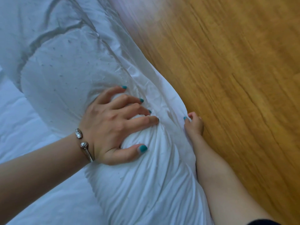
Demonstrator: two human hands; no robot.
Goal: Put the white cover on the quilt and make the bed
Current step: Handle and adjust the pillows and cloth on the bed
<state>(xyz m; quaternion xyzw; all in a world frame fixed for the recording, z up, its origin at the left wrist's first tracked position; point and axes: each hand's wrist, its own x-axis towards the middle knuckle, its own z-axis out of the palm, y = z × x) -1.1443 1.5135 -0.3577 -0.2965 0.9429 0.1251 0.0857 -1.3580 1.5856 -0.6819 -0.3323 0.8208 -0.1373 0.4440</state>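
The left hand (pixel 112 125) presses down with fingers spread and curled, gripping a bunched mound of the quilt (pixel 65 70) through the white cover (pixel 146 184). Just to its right, the right hand (pixel 194 125) pinches the cover's loose edge, fingers closed on the fabric, over the wooden floor (pixel 235 78). A silver bracelet (pixel 84 143) circles the left wrist.

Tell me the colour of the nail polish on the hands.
Teal, clearest in the head view on the left hand's thumbnail.
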